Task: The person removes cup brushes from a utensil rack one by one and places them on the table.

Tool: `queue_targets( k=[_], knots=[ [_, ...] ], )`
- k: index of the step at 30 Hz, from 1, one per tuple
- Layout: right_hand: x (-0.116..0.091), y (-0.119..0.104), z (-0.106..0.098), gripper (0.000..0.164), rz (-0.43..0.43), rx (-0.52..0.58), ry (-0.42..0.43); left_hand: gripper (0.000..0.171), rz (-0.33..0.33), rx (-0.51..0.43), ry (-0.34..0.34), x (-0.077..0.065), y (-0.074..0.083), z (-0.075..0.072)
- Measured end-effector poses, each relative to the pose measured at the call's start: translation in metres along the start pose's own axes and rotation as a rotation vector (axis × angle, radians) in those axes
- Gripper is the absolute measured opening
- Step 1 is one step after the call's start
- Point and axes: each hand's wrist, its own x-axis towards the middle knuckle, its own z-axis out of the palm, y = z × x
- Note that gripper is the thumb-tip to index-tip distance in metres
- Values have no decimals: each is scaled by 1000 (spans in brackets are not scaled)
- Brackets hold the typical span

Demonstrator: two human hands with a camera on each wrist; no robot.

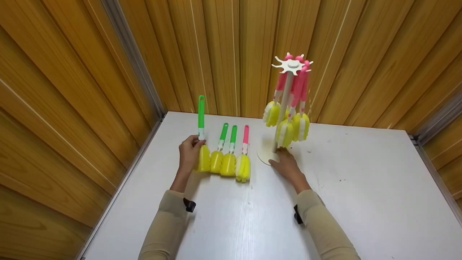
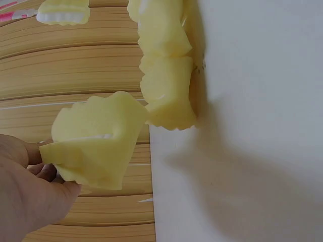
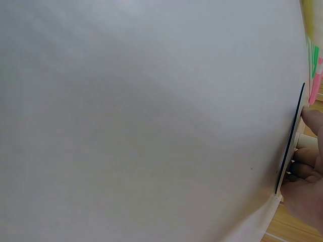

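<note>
My left hand (image 1: 188,151) pinches a green-handled sponge bottle brush (image 1: 201,115) at its white neck, the handle pointing up. Its yellow sponge head (image 2: 96,141) hangs above the table in the left wrist view. At the foot of a white brush stand, my right hand (image 1: 287,166) holds the round base (image 1: 265,153), the thumb on its top and the fingers by the pole. Several pink-handled sponge brushes (image 1: 296,90) hang from the stand's slotted top (image 1: 292,66). In the right wrist view the right hand (image 3: 305,176) is partly cut off.
Two green-handled brushes (image 1: 228,164) and one pink-handled brush (image 1: 243,168) lie in a row on the white table (image 1: 245,224), between the hands. Wood-patterned panels (image 1: 223,54) rise behind the table, with a metal frame post (image 1: 133,54) at the left.
</note>
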Motion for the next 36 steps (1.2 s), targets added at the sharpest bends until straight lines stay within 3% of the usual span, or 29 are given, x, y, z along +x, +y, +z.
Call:
queue_targets(
  k=[10, 18, 36],
  knots=[
    [-1, 1, 0, 68, 37, 18, -42, 28, -98, 21, -12, 7, 5, -8],
    [-1, -2, -1, 67, 23, 20, -30, 30, -128, 19, -29, 16, -7, -11],
    [-1, -1, 0, 65, 10, 12, -14, 33, -290, 47, -203, 44, -38, 4]
  ],
)
